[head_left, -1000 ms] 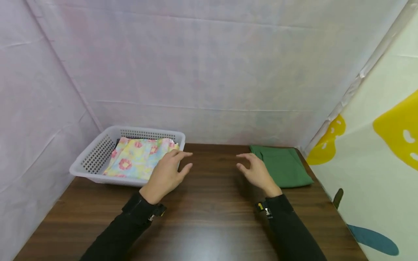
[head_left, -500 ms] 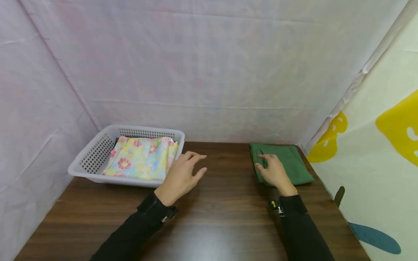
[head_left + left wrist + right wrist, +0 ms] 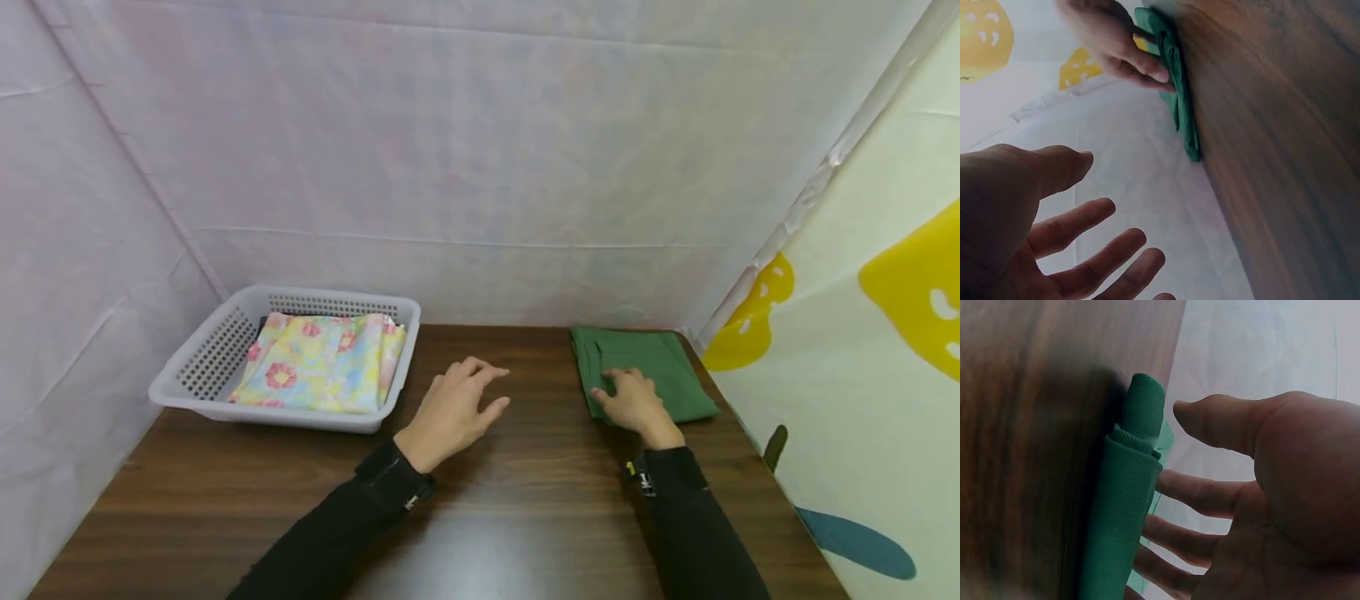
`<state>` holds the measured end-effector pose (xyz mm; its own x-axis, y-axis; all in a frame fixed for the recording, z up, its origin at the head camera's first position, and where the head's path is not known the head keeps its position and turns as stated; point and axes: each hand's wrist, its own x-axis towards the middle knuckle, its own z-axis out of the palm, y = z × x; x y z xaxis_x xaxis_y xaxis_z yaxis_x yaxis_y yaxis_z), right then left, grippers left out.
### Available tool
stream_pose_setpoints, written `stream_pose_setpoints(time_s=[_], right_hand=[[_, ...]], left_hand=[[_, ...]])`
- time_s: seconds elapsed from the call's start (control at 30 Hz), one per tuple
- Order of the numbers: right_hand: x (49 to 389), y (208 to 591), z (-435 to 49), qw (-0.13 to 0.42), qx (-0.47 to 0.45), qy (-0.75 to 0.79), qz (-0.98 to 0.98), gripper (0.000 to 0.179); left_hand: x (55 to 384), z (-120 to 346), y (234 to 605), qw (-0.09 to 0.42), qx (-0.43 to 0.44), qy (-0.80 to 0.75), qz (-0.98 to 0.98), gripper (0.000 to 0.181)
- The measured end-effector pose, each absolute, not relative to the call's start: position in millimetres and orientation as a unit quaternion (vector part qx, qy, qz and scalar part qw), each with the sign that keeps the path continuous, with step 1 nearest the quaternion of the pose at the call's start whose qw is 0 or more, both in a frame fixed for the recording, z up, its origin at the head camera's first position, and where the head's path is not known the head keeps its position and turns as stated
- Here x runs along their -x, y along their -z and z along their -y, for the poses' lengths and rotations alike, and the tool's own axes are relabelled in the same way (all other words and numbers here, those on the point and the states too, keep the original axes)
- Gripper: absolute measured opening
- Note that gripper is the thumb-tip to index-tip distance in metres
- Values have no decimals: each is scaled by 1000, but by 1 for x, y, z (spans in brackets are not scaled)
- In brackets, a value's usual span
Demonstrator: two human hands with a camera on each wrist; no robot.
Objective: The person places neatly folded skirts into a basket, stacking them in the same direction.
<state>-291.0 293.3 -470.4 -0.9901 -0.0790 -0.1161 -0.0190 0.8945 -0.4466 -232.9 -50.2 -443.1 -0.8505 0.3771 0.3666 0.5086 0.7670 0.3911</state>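
A folded green cloth lies flat at the far right of the table. Over its near left part is my right hand, with fingers spread and loosely bent. In the right wrist view, the fingertips meet the top of the green cloth, while the thumb stands apart from it; nothing is pinched. My left hand hovers above the middle of the table, its fingers relaxed and holding nothing. The left wrist view shows that left hand apart from the cloth.
At the back left stands a white perforated basket. Inside it lies a folded floral cloth over something dark. The brown wooden table meets a pale fabric wall behind, and another wall with yellow shapes rises on the right.
Both hands have moved to the right. The left hand has gone from beside the basket to mid-table, and the right hand has come over the green cloth and lowered onto it.
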Motion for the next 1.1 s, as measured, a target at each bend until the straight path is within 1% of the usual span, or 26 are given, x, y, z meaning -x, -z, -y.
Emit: stream_pose_setpoints(time_s=[0.2, 0.53, 0.8, 1.07, 1.1], right_hand=[[287, 469, -285, 62, 30, 223, -972, 61], [282, 462, -269, 75, 76, 229, -967, 48], [277, 456, -249, 87, 117, 251, -957, 44], [270, 455, -232, 93, 147, 268, -948, 42], [271, 459, -233, 87, 157, 266, -947, 41]], left_hand=[[237, 33, 451, 102, 253, 244, 931, 47], [242, 10, 465, 73, 264, 214, 938, 46], [245, -6, 479, 50, 279, 192, 940, 50], [246, -15, 481, 36, 279, 159, 946, 53], [247, -15, 481, 34, 281, 155, 947, 53]])
